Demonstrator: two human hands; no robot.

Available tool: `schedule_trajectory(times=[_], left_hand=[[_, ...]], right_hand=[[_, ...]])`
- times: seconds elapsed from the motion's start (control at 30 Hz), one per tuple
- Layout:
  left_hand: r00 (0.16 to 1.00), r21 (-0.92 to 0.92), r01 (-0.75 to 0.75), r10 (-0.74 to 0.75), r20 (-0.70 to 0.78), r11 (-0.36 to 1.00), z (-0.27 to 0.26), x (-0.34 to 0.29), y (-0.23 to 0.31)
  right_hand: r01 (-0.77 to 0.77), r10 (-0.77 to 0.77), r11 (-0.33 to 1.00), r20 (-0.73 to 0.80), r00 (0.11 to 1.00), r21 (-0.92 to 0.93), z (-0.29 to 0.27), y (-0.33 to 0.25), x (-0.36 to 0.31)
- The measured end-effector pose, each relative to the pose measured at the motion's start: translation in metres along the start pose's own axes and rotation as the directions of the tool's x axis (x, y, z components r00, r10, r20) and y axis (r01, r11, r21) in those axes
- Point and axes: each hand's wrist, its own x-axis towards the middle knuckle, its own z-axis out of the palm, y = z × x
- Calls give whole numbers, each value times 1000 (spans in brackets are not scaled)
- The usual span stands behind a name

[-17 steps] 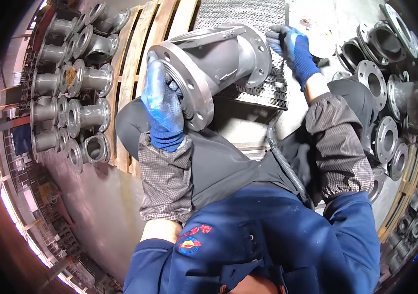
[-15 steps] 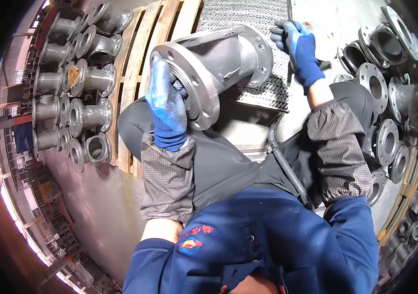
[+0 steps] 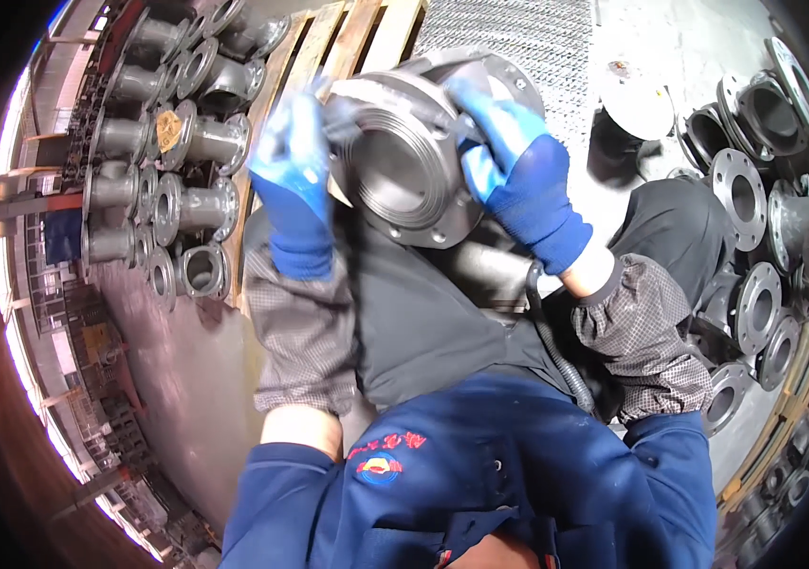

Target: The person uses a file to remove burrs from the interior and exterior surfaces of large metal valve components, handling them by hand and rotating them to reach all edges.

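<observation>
A grey metal flanged pipe fitting [image 3: 447, 175] stands tilted in front of my knees, its round ringed opening facing me. What looks like a dark, narrow bar-like tool [image 3: 355, 121] crosses the upper part of the flange face, blurred by motion. My left hand [image 3: 293, 161], in a blue coated glove, is closed around its left end beside the flange rim, its fingertips smeared. At the flange's right side, my right hand [image 3: 516, 156], gloved alike, is closed around the other end. The fitting's far flange [image 3: 518, 85] shows partly behind my right hand.
A patterned metal surface [image 3: 518, 28] lies beyond the fitting, with a wooden pallet [image 3: 352, 38] to its left. Similar fittings are stacked at left [image 3: 198, 133] and right [image 3: 738, 194]. A pale round disc [image 3: 637, 104] stands right of my hands; a corrugated hose [image 3: 561, 365] runs between my legs.
My right hand has come leftward from beyond the fitting to its near flange. My left hand has shifted slightly left, off the flange's face. The fitting has turned its opening more toward me.
</observation>
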Motion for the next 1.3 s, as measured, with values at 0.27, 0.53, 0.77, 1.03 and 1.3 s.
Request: schedule_trajectory(times=[0.27, 0.53, 0.77, 1.03, 1.3], left_hand=[[975, 415, 39, -124, 182, 909, 20, 66, -69], [896, 548, -310, 47, 441, 777, 25, 47, -7], [714, 215, -651, 490, 500, 728, 56, 57, -67], [897, 253, -268, 145, 419, 929, 109, 73, -63], [912, 77, -208, 165, 374, 975, 111, 58, -47]], right_hand=[[-147, 153, 968, -18, 988, 202, -3, 45, 16], [-231, 257, 955, -128, 958, 186, -20, 85, 23], [-577, 574, 815, -60, 816, -45, -16, 140, 34], [-617, 640, 733, -14, 768, -287, -56, 169, 37], [-412, 403, 900, 92, 911, 142, -54, 64, 41]])
